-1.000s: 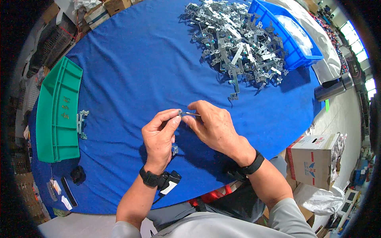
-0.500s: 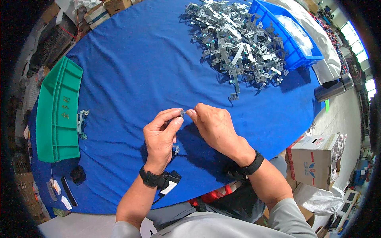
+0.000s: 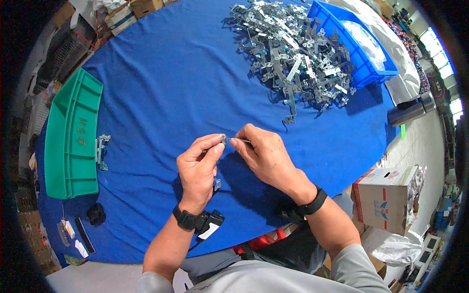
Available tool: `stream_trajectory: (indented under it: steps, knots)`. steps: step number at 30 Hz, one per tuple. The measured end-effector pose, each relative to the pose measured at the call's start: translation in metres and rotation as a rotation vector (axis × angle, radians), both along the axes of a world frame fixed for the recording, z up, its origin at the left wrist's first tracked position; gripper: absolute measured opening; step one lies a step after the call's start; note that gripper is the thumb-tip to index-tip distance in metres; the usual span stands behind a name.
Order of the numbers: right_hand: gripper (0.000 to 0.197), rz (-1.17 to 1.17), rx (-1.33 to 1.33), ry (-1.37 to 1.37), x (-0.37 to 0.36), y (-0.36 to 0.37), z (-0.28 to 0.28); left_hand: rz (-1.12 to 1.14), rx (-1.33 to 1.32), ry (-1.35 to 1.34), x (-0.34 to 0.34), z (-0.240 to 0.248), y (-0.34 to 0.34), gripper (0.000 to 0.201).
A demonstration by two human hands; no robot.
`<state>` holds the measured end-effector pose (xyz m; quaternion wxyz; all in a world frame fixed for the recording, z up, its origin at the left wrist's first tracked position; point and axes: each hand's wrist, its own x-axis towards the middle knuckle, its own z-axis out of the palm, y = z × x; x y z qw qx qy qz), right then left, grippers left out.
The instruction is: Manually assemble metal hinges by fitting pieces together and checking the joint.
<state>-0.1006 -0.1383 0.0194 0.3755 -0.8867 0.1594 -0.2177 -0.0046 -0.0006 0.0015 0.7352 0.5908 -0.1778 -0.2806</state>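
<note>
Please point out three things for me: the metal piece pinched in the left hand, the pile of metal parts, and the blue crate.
Metal piece (image 3: 223,140): head view, its exposed part.
Pile (image 3: 294,59): head view, near its middle.
Blue crate (image 3: 360,68): head view, its outer wall.

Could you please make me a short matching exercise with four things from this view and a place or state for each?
Column one
1. Green bin
2. Right hand
3. Metal pile
4. Left hand

Column two
A. Holding a thin rod
B. Beside the blue crate
C. Pinching a small metal part
D. At the left side of the blue cloth

Right pairs: 1-D, 2-A, 3-B, 4-C.
</note>
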Motion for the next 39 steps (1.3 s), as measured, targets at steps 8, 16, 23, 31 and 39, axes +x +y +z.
stream_trajectory:
  steps: [8, 16, 23, 31, 39]
  knots:
    - [0.024, 0.006, -0.038, 0.138, -0.0015, -0.0022, 0.004, 0.026, 0.002, -0.042, -0.0013, -0.0005, -0.0013, 0.016]
    - [0.025, 0.014, -0.074, 0.173, -0.0018, -0.0028, 0.0068, 0.007, 0.004, -0.01, 0.0004, 0.0007, 0.0011, 0.017]
    - [0.025, -0.008, 0.039, 0.013, -0.0005, 0.0003, 0.0032, 0.004, 0.008, -0.015, 0.0007, -0.0004, 0.0008, 0.016]
    - [0.024, -0.017, 0.04, -0.091, 0.0007, 0.0011, -0.0029, 0.001, -0.002, -0.007, -0.0001, -0.0018, 0.0, 0.016]
    - [0.023, -0.005, 0.009, 0.038, -0.002, -0.0012, 0.0019, 0.008, 0.005, -0.023, 0.0001, -0.0005, 0.0007, 0.016]
